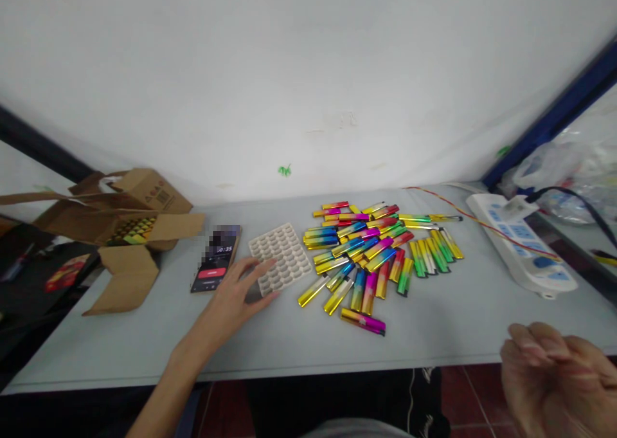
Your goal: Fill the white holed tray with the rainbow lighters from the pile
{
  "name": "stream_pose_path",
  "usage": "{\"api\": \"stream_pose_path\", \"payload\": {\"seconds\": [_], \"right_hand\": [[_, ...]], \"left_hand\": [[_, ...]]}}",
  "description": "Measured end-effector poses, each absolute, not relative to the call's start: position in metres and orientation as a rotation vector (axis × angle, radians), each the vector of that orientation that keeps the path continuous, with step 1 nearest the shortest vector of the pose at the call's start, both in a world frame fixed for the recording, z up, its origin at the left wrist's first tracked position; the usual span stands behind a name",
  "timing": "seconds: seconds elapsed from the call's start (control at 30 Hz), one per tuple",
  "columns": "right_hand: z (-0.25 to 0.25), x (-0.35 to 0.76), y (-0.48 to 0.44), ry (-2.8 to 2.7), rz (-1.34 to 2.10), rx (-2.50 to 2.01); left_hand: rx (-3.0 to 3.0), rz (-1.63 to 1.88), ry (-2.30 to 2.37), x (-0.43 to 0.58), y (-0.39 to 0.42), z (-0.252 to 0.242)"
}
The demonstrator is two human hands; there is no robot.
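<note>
Open cardboard box at desk's far left corner, flaps splayed, one flap hanging over the left edge. Phone flat on desk just right of box, screen lit w/ timer & red button. White power strip along right edge, black cable plugged in at far end. Thin red/yellow wire runs from far edge across the strip. Plastic bags beyond right edge. Small green mark on wall behind.
</note>
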State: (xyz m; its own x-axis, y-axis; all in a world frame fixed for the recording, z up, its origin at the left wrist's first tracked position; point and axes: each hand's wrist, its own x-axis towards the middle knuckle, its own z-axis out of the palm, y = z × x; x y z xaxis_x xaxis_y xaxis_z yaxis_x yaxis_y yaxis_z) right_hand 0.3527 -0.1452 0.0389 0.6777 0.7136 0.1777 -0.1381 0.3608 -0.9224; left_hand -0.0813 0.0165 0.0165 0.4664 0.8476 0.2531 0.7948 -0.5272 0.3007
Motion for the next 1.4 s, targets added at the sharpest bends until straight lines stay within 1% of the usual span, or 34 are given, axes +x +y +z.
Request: {"api": "stream_pose_path", "payload": {"seconds": [0.13, 0.47, 0.67, 0.77, 0.93, 1.2, 1.4], "right_hand": [[0.044, 0.342, -0.139, -0.551, 0.601, -1.028], [0.062, 0.334, -0.121, -0.618, 0.692, -0.906], [0.06, 0.317, -0.118, -0.645, 0.631, -1.076], [0.06, 0.311, -0.115, -0.632, 0.592, -1.076], [0.063, 0.308, -0.111, -0.779, 0.583, -1.031], [0.069, 0.301, -0.106, -0.968, 0.517, -1.017], [0.073, 0.288, -0.091, -0.998, 0.539, -0.967]], "left_hand": [[2.575, 0.55, 1.399, -0.084, 0.023, 0.016], [2.516, 0.383, 1.309, -0.078, 0.044, 0.029], [2.497, 0.337, 1.235, -0.071, 0.057, 0.029], [2.516, 0.331, 1.174, -0.064, 0.066, 0.031], [2.557, 0.331, 1.122, -0.05, 0.082, 0.041], [2.594, 0.164, 1.094, -0.039, 0.106, 0.054], [2.573, 0.272, 1.063, -0.048, 0.101, 0.04]]}}
